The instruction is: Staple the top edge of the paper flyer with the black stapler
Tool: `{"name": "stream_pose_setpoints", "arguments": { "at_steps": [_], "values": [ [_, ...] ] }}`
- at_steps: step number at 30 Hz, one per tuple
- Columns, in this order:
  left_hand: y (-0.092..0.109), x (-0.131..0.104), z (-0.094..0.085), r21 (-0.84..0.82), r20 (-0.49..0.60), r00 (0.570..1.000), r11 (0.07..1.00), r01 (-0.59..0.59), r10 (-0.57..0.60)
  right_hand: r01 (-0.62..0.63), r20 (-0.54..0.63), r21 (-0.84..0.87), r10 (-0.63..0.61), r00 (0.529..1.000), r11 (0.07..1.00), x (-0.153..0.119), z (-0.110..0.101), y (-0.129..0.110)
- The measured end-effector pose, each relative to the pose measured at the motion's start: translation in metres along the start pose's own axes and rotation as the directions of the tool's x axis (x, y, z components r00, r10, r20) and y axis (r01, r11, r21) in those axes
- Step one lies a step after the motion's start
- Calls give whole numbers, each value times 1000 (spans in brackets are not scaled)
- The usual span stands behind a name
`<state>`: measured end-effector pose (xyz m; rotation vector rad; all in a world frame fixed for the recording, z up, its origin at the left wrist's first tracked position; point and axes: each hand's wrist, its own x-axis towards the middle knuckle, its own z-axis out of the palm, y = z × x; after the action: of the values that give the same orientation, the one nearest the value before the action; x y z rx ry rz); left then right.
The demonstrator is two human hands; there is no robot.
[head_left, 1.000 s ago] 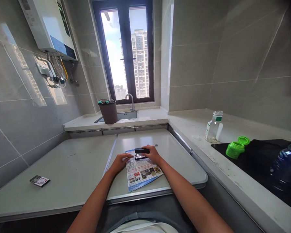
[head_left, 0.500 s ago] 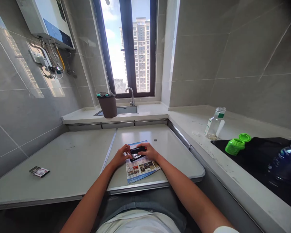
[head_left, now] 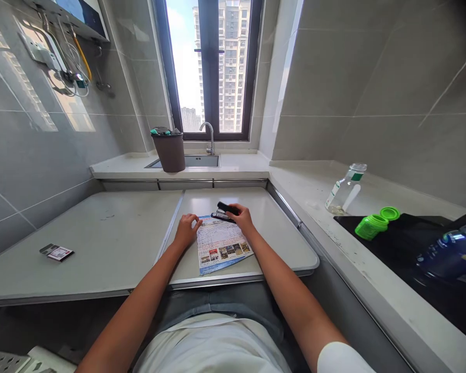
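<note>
A black and silver stapler [head_left: 222,207] is in my right hand [head_left: 242,218], its jaws apart, over the top edge of a printed leaflet [head_left: 221,235]. The fingers wrap round the stapler's right end. My left hand [head_left: 187,230] is closed at the leaflet's upper left corner, thumb and fingers pinching its edge. Coloured pictures and a blue border run along the leaflet's lower part. It lies on the right half of the white folding table [head_left: 283,238].
A small flat packet [head_left: 57,252] lies on the table's left half. Behind the table, a brown bin [head_left: 171,153] stands by the sink [head_left: 202,161]. On the right counter are a glass bottle [head_left: 345,189], an open green jar [head_left: 372,226] and a dark blue bottle [head_left: 450,254].
Both hands were on the stapler over the leaflet. Now my left hand has moved away to the leaflet's left corner, and my right hand alone holds the stapler, at the top edge. The view has tilted down.
</note>
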<state>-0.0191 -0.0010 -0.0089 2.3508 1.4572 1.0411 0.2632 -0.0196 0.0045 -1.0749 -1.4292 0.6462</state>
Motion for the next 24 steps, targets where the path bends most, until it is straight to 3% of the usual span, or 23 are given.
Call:
{"name": "stream_pose_setpoints", "arguments": {
  "at_steps": [4, 12, 17, 24],
  "values": [
    [-7, -5, 3, 150, -11, 993, 982, 115, -114, -79, -174, -126, 57, 983, 989, 7, -34, 6],
    [-4, -9, 6, 229, 135, 982, 969, 97, -130, -195, -248, -372, 106, 963, 907, -28, -97, 14],
    [-4, -7, 6, 213, 144, 982, 973, 88, -120, -193, -175, -354, 138, 975, 915, -45, -115, 23],
    [-3, -7, 7, 201, 119, 983, 973, 112, -138, -65, 50, -304, 84, 995, 950, -53, -113, 21]
  ]
}}
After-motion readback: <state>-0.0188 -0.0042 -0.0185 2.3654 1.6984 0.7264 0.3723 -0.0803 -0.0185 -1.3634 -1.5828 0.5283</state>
